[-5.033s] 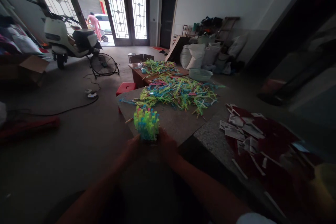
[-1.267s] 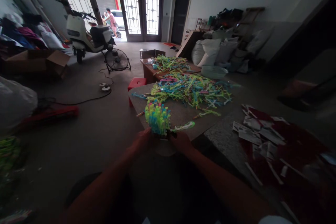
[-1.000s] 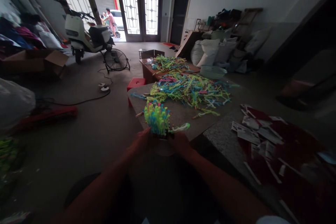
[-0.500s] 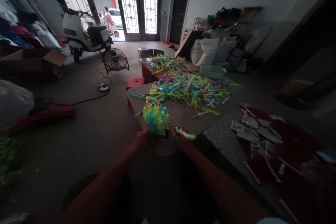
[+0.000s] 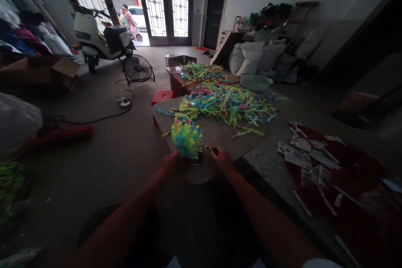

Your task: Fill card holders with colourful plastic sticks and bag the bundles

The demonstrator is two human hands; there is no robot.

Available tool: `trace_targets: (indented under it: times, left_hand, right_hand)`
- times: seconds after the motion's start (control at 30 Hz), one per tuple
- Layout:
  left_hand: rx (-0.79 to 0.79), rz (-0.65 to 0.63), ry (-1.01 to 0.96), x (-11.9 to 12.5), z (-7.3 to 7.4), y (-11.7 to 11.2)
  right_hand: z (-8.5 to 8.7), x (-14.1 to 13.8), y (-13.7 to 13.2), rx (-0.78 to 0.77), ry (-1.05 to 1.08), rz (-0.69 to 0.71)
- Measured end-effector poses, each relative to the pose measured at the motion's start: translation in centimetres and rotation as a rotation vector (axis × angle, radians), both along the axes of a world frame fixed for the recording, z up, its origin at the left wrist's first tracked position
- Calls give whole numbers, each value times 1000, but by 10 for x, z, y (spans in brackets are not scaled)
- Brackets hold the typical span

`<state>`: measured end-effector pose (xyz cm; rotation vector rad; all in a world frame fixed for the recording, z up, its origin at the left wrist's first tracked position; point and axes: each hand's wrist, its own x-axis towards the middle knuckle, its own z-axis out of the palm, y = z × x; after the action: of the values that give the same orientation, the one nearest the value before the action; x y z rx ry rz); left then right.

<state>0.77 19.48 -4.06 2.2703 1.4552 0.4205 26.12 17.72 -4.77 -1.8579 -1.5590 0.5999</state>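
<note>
A bundle of neon green, blue and pink strips (image 5: 187, 138) stands upright at the near edge of the grey stone table (image 5: 220, 134). My left hand (image 5: 171, 165) is closed against the base of the bundle on its left side. My right hand (image 5: 221, 160) sits just right of the bundle, fingers pinched on a thin stick-like piece that points toward it. A big loose heap of the same coloured strips (image 5: 228, 104) lies further back on the table.
White and dark red cards (image 5: 314, 159) lie scattered at the right. A red stool (image 5: 161, 97), a floor fan (image 5: 137, 69) and a white scooter (image 5: 94, 42) stand beyond. Sacks (image 5: 251, 60) pile by the far wall. People stand outside the open door.
My right hand brought a green strip from the table's right toward the bundle; that strip no longer shows in it. The left hand stayed at the bundle's base.
</note>
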Motion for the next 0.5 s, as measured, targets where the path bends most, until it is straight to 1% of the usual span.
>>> trace_targets:
  times: [0.1,0.17,0.23,0.27,0.3,0.33,0.37,0.4,0.43,0.47,0.5]
  left_hand:
    - [18,-16,33,1,5,-2]
    - [20,0,6,-5,9,-6]
    - [41,78,-60,-17,8,-10]
    - [52,145,-93,-25,5,-13]
    - [54,226,-112,-34,-2,-15]
    - [20,305,-110,-42,-12,-18]
    - [-54,368,-88,-50,-24,-22]
    - [-170,405,-50,-57,-40,-28]
    - [-333,404,1,-62,-57,-34]
    - [-473,378,39,-64,-76,-42]
    - [-580,349,66,-64,-94,-52]
  right_hand:
    - [5,7,-3,-31,-12,-1]
    - [9,11,-8,-60,-25,-9]
    - [13,15,-14,-85,-34,-9]
    - [14,16,-16,-99,-40,9]
    - [15,17,-19,-117,-52,18]
    - [17,17,-21,-141,-63,27]
    - [19,18,-22,-161,-68,43]
    - [22,17,-23,-178,-74,48]
    - [25,17,-23,-195,-77,50]
    - [28,16,-23,-209,-75,50]
    - [32,16,-22,-219,-66,44]
